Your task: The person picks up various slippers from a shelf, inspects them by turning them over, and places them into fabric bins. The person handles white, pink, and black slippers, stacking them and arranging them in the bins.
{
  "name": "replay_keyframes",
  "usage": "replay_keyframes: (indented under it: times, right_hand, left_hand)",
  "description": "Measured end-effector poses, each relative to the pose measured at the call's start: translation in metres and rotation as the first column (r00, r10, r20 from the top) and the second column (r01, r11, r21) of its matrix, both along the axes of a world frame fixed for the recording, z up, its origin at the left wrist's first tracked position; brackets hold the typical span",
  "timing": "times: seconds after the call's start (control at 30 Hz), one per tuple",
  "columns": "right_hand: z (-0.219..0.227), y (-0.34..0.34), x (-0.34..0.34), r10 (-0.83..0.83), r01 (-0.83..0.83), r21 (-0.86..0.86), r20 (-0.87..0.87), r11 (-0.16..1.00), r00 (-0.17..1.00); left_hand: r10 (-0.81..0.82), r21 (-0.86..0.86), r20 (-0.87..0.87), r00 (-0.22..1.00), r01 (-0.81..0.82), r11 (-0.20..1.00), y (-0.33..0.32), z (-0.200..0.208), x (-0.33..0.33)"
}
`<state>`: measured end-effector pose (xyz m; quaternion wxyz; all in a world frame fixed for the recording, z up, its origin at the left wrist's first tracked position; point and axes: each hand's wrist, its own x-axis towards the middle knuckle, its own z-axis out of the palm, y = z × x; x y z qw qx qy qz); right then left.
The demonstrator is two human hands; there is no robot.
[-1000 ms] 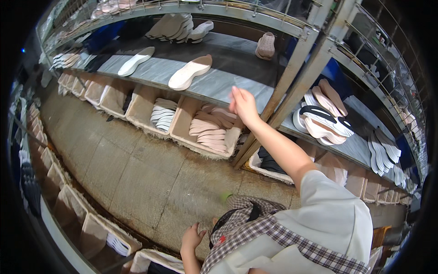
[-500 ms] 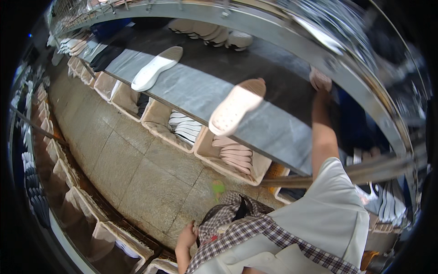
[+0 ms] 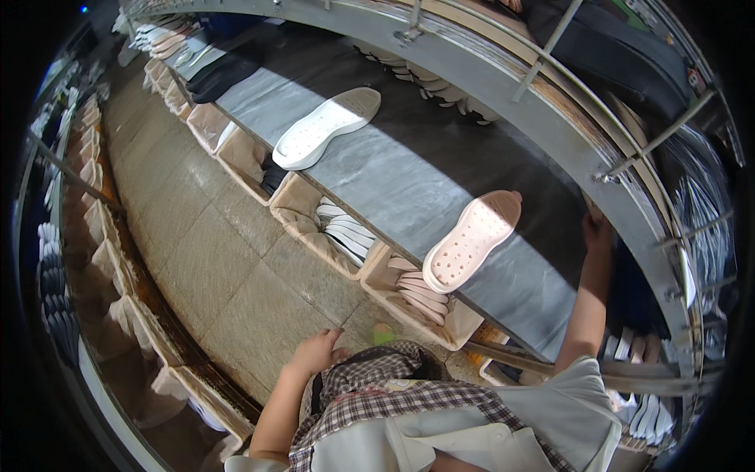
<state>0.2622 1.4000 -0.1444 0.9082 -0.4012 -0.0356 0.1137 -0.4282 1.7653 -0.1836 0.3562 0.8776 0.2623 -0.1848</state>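
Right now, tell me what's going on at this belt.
A person stands at a long grey conveyor belt with shoe soles lying on it. The right hand reaches up to the metal rail of the rack above the belt; whether it grips anything cannot be told. The left hand hangs by the checked apron, holding nothing. A pink sole lies nearest, a white sole farther along. Bins of stacked soles line the belt's edge.

The person wears a pale grey short-sleeved top [image 3: 550, 417] whose sleeve ends well short of the right hand [image 3: 598, 232], leaving that forearm bare. A black-and-white checked apron [image 3: 377, 393] covers the front, near the left hand [image 3: 314, 354], whose arm is bare too.
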Motion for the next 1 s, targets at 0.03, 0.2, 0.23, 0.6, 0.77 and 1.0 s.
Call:
replay_keyframes:
  times: [0.03,0.2,0.23,0.6,0.77,1.0]
  right_hand:
    - [0.014,0.013,-0.044,0.047,-0.047,0.036,-0.006,0.998,0.999]
    - [0.104,0.098,-0.298,0.321,-0.326,0.022,-0.247,0.945,0.914]
    - [0.113,0.120,-0.345,0.276,-0.283,-0.066,-0.092,0.957,0.957]
    - [0.121,0.305,-0.603,0.858,-0.598,-0.675,0.102,0.432,0.504]
    - [0.124,0.349,-0.607,0.797,-0.211,-0.795,0.470,0.569,0.378]
    - [0.126,0.378,-0.619,0.736,-0.293,-0.692,0.517,0.660,0.437]
  left_hand:
    - [-0.036,0.011,0.029,0.999,0.035,0.999,0.013,0.004,0.002]
    - [0.033,0.020,0.480,0.876,-0.049,0.999,0.069,0.042,0.018]
    - [0.085,-0.079,0.538,0.839,-0.051,0.996,0.077,0.054,0.022]
    - [0.976,-0.998,0.065,0.207,0.019,0.062,0.111,0.112,-0.012]
    - [0.874,-0.971,-0.199,0.443,0.034,-0.238,0.107,0.088,-0.037]
    - [0.624,-0.850,-0.355,0.697,0.038,-0.526,0.086,0.071,-0.039]
